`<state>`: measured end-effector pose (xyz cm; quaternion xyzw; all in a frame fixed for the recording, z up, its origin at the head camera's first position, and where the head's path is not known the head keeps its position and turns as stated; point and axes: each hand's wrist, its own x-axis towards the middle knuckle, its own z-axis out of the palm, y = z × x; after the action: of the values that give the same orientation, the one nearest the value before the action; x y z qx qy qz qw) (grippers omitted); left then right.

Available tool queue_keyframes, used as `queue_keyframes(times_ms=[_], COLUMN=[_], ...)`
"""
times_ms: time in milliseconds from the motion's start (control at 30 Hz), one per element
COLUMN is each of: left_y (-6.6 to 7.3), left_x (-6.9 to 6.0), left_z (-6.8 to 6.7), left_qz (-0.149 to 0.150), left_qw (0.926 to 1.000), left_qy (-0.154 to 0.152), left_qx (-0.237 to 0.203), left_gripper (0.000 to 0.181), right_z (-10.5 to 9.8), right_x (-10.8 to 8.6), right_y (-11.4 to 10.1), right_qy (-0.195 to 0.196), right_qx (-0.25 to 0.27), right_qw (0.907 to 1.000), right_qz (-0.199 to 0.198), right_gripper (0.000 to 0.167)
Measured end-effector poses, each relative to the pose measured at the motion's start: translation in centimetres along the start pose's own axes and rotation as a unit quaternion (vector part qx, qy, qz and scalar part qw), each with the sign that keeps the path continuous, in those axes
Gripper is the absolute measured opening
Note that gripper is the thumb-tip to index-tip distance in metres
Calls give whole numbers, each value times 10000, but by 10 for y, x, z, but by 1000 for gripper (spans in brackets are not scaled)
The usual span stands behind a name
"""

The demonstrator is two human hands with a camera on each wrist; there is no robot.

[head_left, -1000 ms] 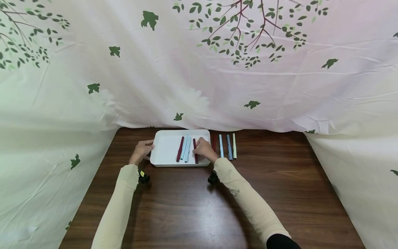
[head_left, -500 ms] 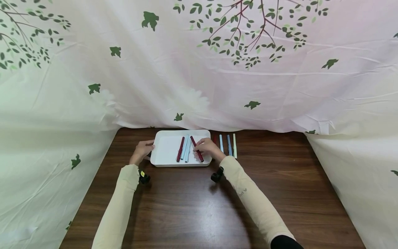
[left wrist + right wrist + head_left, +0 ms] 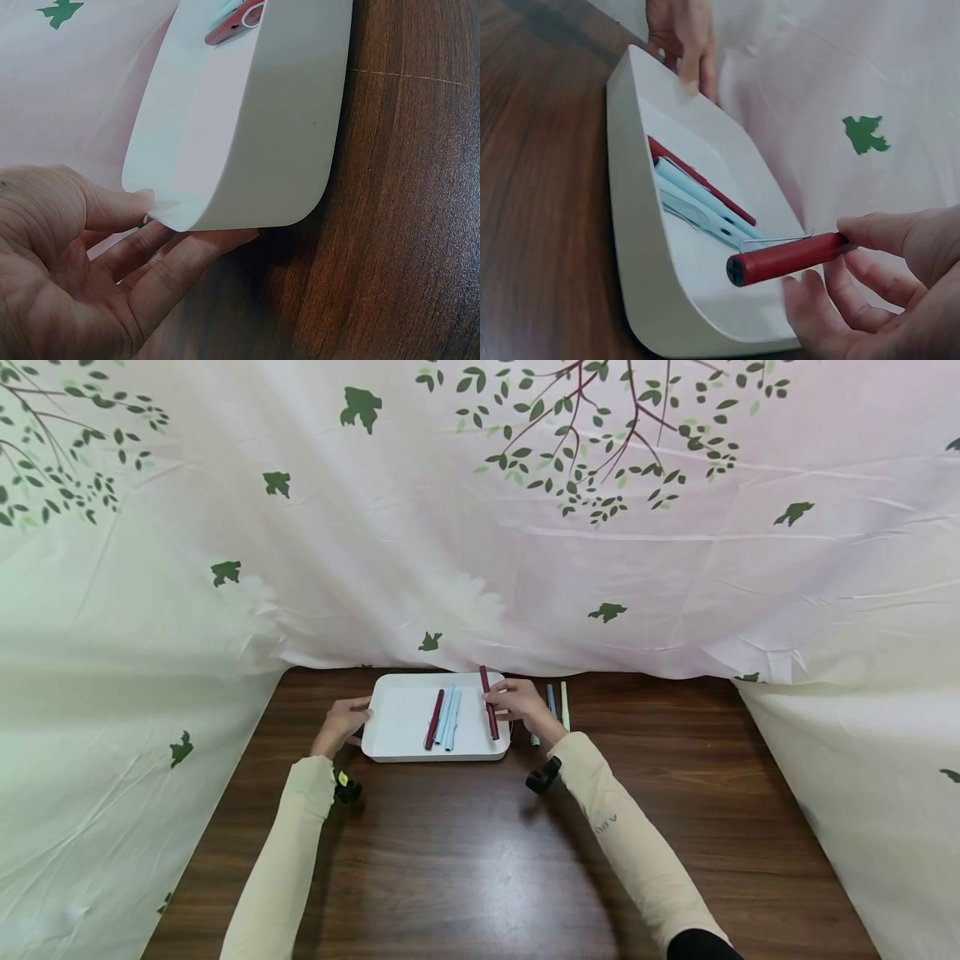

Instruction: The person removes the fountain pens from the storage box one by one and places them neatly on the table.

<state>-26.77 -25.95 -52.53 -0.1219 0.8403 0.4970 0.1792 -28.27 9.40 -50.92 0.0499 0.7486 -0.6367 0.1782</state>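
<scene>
My right hand pinches a dark red pen between thumb and fingers, above the right end of a white tray. In the right wrist view this red pen shows its metal clip and black end cap. Thumb on the rim and fingers below it, my left hand grips the tray's left end; the left wrist view shows that end of the tray close up. Inside lie another red pen and two light blue pens, side by side.
Right of the tray, a blue pen and a pale green pen lie on the brown wooden table. A light blue pen there is mostly behind my right hand. A leaf-patterned white cloth hangs behind the table.
My right hand has lifted the red pen from among those in the tray and moved it right and away from me, tilting it on the way. The left hand and tray stay put.
</scene>
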Motion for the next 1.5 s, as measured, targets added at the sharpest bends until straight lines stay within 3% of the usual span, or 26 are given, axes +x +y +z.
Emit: queue_keyframes(times_ms=[433,767,1167,1367,1500], left_y=[0,1,2,3,3], left_x=[1,1,1,1,2], left_z=[0,0,-1,-1,-2], left_qz=[-70,-180,-116,-116,-149], left_qw=[10000,9998,9998,9998,9998], left_qy=[1,14,30,49,35], left_qx=[-53,-123,-149,-130,-123], left_gripper=[52,52,51,51,51], right_z=[-51,-90,-136,-148,-151], right_x=[-10,-18,-28,-31,-28], right_y=[-1,6,21,33,43], right_qy=[-47,1,332,380,555], right_qx=[231,170,-86,-260,-486], right_qw=[9995,9992,9987,9978,9965], right_qz=[196,368,383,476,405], right_gripper=[50,57,53,58,52])
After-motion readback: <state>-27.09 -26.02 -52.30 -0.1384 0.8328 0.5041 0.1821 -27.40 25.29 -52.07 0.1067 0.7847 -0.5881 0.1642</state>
